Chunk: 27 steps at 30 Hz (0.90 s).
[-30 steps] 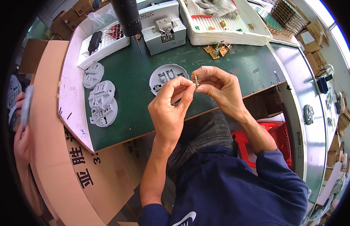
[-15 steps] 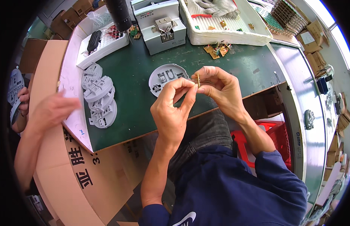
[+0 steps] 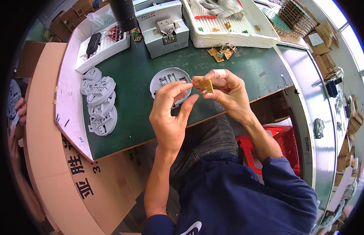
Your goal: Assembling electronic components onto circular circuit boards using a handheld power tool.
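Note:
A small yellow-brown circuit board [image 3: 207,87] is pinched between the thumb and fingers of my right hand [image 3: 229,92], its flat face turned toward me. Small pins or leads and a reddish bit show at its lower edge. Beside it my left hand [image 3: 168,117] is open, thumb and forefinger spread, with the fingertips close to the board's left side. Behind my left fingers a round light-grey plastic housing [image 3: 156,81] lies on the green table [image 3: 139,113], its moulded inside facing up. My left hand partly hides it.
Several similar grey housings [image 3: 101,103] lie overlapped at the left. Loose circuit boards [image 3: 219,55] lie in a pile behind my right hand. A grey machine [image 3: 166,41], a white foam tray [image 3: 244,39] and a dark cylinder [image 3: 125,15] stand behind. A co-worker's hand [image 3: 20,107] shows far left.
The circuit board has turned from edge-on to showing its face. My left finger and thumb have come apart from it. The co-worker's reaching hand at the left has drawn back.

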Motion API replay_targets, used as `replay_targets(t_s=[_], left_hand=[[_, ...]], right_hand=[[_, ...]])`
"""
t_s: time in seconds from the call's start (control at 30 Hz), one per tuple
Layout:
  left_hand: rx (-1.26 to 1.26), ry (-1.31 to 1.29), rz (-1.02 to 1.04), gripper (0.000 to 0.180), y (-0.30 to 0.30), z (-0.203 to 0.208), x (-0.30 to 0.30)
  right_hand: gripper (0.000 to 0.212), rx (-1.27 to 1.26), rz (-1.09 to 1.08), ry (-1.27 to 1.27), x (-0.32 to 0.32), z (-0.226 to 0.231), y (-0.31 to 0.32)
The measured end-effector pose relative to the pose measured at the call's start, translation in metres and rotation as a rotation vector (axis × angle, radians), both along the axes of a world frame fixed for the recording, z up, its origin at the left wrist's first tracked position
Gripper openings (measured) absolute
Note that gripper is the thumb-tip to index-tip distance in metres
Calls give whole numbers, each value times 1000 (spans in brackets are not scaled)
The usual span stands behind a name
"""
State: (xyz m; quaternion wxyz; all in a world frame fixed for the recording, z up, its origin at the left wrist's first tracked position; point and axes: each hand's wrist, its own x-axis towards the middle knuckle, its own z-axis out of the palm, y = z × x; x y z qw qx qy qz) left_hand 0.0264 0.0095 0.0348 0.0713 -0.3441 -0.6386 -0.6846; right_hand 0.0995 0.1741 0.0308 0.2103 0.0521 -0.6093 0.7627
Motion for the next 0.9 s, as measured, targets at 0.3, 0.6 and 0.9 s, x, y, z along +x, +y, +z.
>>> replay_targets(t_s=[0.3,0.6,0.9], left_hand=[[-131,194,25,22,-6,1,-5],[-22,28,7,19,-3,-2,0],[-36,120,43,17,-1,-5,-3]], right_hand=[[38,-32,61,-14,-1,-5,1],[43,-53,22,-45,-4,-6,-5],[43,-75,-31,-45,-4,-7,-16]])
